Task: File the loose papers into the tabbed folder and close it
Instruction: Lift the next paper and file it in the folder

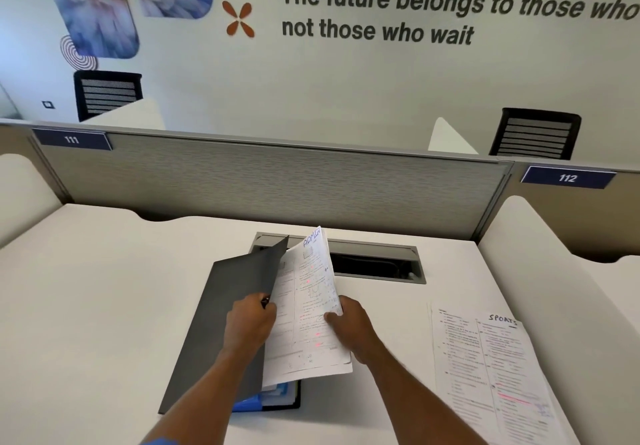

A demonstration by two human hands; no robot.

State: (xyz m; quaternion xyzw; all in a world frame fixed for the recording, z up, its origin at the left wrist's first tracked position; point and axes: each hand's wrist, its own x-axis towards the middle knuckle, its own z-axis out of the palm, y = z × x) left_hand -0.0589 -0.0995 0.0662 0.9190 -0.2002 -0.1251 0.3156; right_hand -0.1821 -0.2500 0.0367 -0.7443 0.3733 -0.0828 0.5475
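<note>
A dark grey tabbed folder (214, 320) lies open on the white desk, its cover raised to the left and blue tabs showing at its bottom edge. My left hand (249, 323) grips the cover edge together with the left side of a printed paper bundle (308, 309). Handwriting starting "ADM" marks the bundle's top. My right hand (349, 326) pinches the bundle's right edge and holds it tilted above the folder. A second stack of printed papers (491, 368), marked "SPORTS", lies flat at the desk's right.
An open cable tray (374, 264) is sunk into the desk behind the folder. A grey partition (277, 181) closes the back, with white side dividers at left and right. Two black chairs stand beyond it.
</note>
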